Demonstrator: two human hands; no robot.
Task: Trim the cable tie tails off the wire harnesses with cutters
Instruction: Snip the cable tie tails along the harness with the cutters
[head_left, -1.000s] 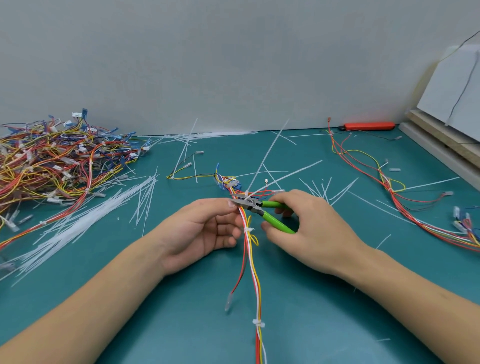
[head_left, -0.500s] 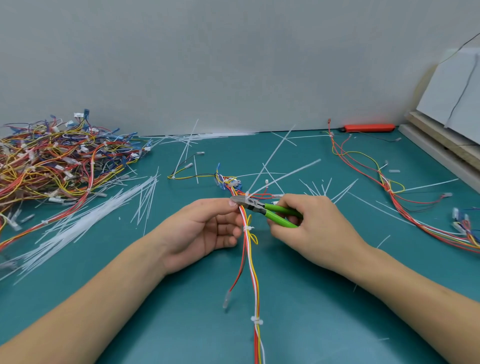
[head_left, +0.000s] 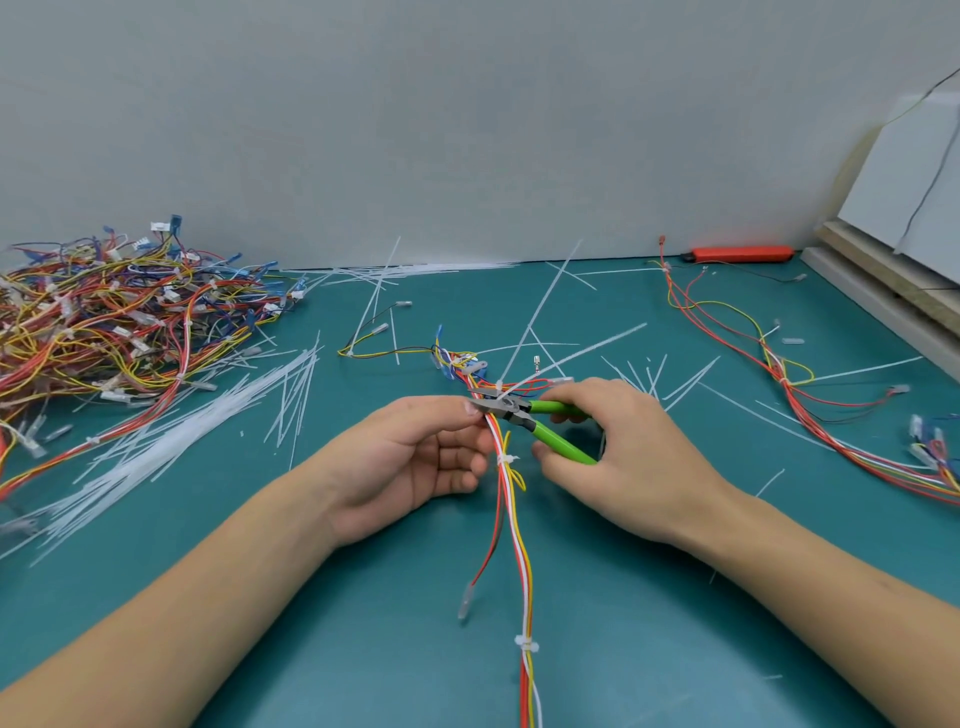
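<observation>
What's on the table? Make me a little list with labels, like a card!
left hand: holds the wire harness
right hand: grips the green-handled cutters
cutter tip: at a cable tie with a long white tail
far left: big pile of harnesses
beside the pile: loose white cable ties
right side: another harness
table: teal mat

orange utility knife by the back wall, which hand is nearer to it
Right. The right hand, gripping the green-handled cutters, sits below-left of the orange utility knife; the left hand lies further left.
</observation>
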